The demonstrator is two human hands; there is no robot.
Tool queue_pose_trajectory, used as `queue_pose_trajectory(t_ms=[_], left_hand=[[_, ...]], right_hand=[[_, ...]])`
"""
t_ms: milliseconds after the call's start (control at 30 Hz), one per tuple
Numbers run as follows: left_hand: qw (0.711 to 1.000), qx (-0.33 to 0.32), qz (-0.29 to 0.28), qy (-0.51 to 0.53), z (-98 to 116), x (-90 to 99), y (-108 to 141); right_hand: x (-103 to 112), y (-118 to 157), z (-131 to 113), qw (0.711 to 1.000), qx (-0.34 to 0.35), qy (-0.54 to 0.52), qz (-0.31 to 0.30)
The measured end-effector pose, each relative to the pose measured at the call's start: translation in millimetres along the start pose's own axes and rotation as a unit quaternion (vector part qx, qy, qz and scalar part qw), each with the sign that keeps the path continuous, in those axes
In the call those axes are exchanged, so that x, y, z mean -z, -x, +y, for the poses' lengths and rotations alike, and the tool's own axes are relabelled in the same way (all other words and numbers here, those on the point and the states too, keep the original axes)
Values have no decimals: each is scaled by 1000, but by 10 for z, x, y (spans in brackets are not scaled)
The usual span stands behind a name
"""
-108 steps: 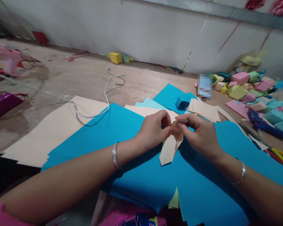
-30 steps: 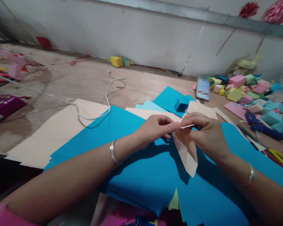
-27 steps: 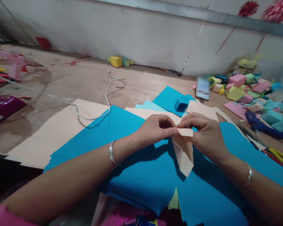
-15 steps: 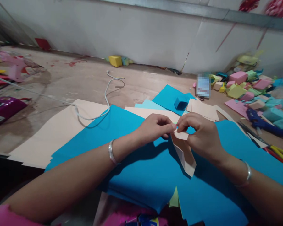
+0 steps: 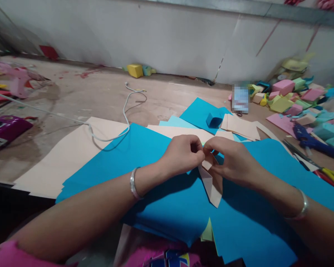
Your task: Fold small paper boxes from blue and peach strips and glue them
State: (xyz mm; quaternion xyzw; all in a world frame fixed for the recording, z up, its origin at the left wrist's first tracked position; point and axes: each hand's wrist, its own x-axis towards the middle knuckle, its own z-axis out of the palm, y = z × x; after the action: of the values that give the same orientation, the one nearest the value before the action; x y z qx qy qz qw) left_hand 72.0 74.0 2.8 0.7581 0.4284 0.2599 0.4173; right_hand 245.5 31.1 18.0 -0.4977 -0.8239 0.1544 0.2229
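Note:
A folded peach paper piece (image 5: 211, 185) hangs at an angle between my hands, over large blue sheets (image 5: 161, 207). My left hand (image 5: 183, 154) pinches its upper left end between thumb and fingertips. From the right, my right hand (image 5: 233, 157) grips the upper part, its thumb and fingers around a small folded flap. The fingertips of both hands meet at the top of the piece. A small blue folded paper box (image 5: 213, 120) stands on a blue sheet just beyond my hands.
Peach sheets (image 5: 55, 155) and a white cable (image 5: 125, 107) lie left. At the right are a heap of small coloured paper boxes (image 5: 284, 87), a blue glue gun (image 5: 311, 141) and scissors (image 5: 300, 154). A pink glue gun (image 5: 16, 79) is far left.
The peach piece has shifted slightly left and turned. My right hand has moved a little left, and its fingers have changed their hold on the flap.

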Motion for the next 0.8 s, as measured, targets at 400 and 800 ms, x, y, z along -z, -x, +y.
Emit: queue_pose_trajectory(t_ms=[400, 800], left_hand=[[1000, 10, 5, 1, 25, 2, 17], [991, 5, 0, -134, 88, -9, 71]], right_hand=[[-5, 18, 63, 998, -61, -20, 27], [-139, 127, -68, 962, 28, 265, 59]])
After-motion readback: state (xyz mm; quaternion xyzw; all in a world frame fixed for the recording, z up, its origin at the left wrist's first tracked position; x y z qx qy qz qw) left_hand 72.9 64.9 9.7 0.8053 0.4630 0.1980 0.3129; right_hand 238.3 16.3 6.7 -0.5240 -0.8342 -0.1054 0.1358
